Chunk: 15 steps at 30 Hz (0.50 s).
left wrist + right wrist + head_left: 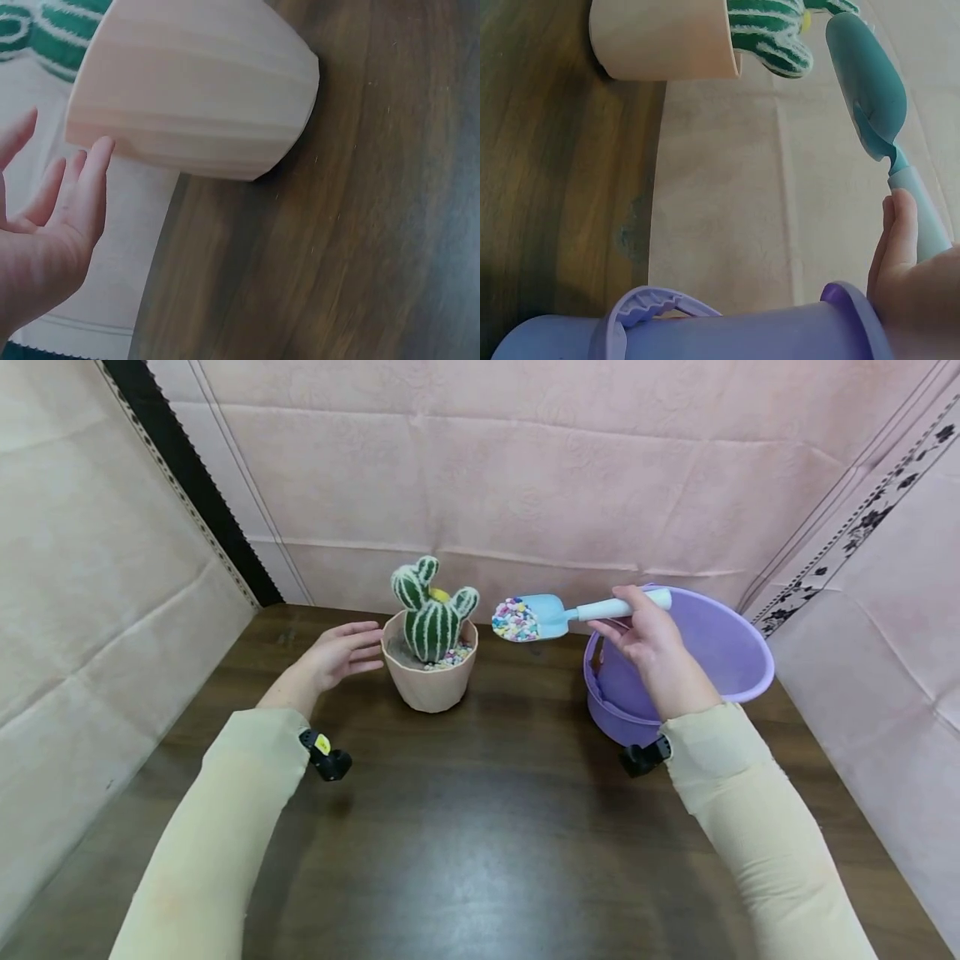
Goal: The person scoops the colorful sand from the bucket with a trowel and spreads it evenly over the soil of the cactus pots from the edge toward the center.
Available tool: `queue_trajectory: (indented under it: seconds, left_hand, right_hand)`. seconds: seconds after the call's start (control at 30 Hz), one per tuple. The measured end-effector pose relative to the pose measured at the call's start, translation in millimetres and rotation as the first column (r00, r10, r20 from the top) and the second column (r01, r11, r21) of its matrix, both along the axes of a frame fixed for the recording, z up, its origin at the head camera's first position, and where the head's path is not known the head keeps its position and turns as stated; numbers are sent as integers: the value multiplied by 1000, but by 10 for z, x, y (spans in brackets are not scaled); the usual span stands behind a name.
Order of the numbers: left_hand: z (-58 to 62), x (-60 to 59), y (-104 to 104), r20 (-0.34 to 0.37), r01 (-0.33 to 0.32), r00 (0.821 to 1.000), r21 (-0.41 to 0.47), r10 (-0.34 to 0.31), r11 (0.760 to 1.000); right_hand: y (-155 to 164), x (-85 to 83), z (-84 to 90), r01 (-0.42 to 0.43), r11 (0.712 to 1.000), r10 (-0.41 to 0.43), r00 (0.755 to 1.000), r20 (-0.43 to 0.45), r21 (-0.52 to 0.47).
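Observation:
My right hand grips the pale handle of a light-blue trowel, raised over the near left rim of a purple bucket. Small multicoloured pebbles fill the trowel's blade, which points left toward the plant. A green-and-white knitted cactus with a yellow bloom stands in a beige pot. Some similar pebbles lie inside the pot on its right side. Beside the pot's left wall, my left hand has its fingers extended, fingertips right at the rim.
Everything stands on a dark brown wooden table. Pale cloth walls close off the back and both sides, with the pot and bucket near the back edge. The bucket's purple handle hangs at its side.

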<state>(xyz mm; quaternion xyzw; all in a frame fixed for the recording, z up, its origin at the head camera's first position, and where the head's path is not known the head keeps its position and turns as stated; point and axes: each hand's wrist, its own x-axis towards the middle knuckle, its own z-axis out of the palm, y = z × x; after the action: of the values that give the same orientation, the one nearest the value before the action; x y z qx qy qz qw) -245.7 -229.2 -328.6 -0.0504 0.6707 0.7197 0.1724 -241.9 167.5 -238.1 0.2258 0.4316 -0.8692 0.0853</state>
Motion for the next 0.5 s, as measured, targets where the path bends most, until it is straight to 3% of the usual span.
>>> queue_trajectory:
  seconds: [0.27, 0.5]
  left_hand:
    - [1, 10, 99, 62, -78, 995, -27, 79, 997]
    - [47, 21, 145, 83, -66, 994, -45, 70, 997]
  right_hand:
    - [-147, -3, -12, -17, 1000, 17, 1000, 0, 14]
    - [-261, -4, -39, -21, 1000, 21, 1000, 5, 6]
